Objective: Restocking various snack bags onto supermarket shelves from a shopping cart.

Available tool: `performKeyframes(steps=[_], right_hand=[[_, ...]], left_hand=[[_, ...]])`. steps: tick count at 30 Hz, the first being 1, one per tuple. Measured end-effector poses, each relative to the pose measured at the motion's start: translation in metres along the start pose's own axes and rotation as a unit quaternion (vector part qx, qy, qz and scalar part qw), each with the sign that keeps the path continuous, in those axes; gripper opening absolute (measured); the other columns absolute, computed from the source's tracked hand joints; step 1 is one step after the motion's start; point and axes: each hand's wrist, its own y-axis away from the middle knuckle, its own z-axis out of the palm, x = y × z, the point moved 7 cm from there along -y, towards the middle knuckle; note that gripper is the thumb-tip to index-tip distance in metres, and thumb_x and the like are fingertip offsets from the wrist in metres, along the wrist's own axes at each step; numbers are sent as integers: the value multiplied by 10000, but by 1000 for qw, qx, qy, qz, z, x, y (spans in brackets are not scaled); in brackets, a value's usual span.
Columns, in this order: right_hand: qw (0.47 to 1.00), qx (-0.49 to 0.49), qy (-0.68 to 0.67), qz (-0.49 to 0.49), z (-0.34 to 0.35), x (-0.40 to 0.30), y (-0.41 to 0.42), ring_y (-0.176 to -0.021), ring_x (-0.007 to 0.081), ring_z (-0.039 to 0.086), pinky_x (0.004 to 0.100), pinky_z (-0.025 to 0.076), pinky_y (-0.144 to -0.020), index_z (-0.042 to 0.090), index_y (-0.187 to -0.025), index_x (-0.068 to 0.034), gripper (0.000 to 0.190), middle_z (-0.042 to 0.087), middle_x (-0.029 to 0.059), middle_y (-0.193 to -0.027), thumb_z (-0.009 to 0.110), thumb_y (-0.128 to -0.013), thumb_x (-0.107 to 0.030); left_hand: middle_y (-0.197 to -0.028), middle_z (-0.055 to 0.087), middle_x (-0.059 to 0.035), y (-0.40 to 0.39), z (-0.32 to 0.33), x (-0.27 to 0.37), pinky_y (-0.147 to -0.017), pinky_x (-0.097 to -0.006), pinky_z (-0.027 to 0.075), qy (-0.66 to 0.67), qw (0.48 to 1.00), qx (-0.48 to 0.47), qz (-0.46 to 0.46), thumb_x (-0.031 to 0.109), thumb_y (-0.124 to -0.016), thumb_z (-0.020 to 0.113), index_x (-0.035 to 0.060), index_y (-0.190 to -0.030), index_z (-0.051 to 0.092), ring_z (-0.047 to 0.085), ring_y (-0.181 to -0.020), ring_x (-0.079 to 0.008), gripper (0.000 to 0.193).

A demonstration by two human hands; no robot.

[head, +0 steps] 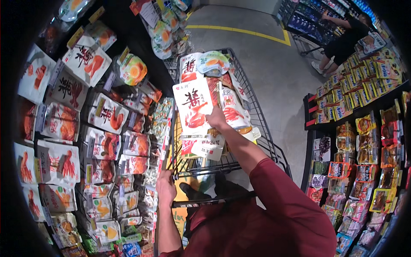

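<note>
My right hand (pixel 216 119) grips the lower right edge of a white snack pouch (pixel 192 104) with red meat pictured on it. This pouch is over the heap of packs in a black wire shopping cart (pixel 253 93). Beneath and around it are another white pouch (pixel 190 67), a round-topped pack with egg pictures (pixel 213 63) and a white pouch with red chicken feet (pixel 234 110). My left hand (pixel 166 188) is at the cart's near left corner, beside the shelf edge; its fingers are partly hidden.
Hanging snack pouches (pixel 65 160) fill the rack close on my left. At right stand a display of yellow packs (pixel 356 85) and hooks of small packs (pixel 366 144). A person in black (pixel 343 38) stands at the far right by another cart (pixel 308 48). Grey floor (pixel 244 48) bears a yellow line.
</note>
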Motion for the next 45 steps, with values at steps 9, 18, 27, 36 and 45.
performKeyframes(steps=[9, 18, 27, 36, 45], right_hand=[[1000, 11, -1, 22, -7, -3, 0, -1015, 377, 636, 450, 498, -868, 566, -1123, 53, 505, 654, 263, -1034, 735, -773, -269], [999, 19, -30, 14, -2, -4, 6, -893, 374, 640, 451, 495, -778, 627, -885, -5, 274, 662, 207, -922, 687, -797, -257], [979, -88, -166, -77, -5, -41, 61, -974, 423, 562, 473, 428, -846, 476, -985, 30, 285, 581, 265, -990, 550, -909, -235], [942, -58, -283, -169, -107, -45, 152, -797, 205, 510, 361, 424, -718, 471, -939, 19, 206, 531, 123, -846, 539, -925, -175], [806, -27, -590, -52, -221, 54, 298, -924, 171, 637, 335, 557, -817, 485, -1004, 3, 52, 607, 136, -1039, 482, -977, -41]], left_hand=[[-813, 566, -218, 4, 4, 3, -667, -455, 427, 18, 999, 16, 26, -122, -754, 498, -2, -994, 658, 565, -748, -410, 312], [-896, 603, -221, 10, 6, 4, -742, -465, 456, 9, 1000, 7, 5, -135, -770, 503, -11, -996, 669, 599, -846, -421, 306], [-940, 622, -229, 26, 7, 9, -776, -465, 465, -12, 1000, 4, -13, -137, -766, 478, -23, -1008, 665, 611, -883, -424, 327], [-899, 606, -221, 65, 12, 13, -773, -472, 460, -19, 999, 36, 34, -105, -748, 517, 3, -973, 667, 598, -874, -416, 292], [-888, 593, -235, 117, 23, 14, -758, -481, 452, -29, 998, 57, -15, -128, -718, 513, -1, -924, 665, 583, -864, -421, 286]])
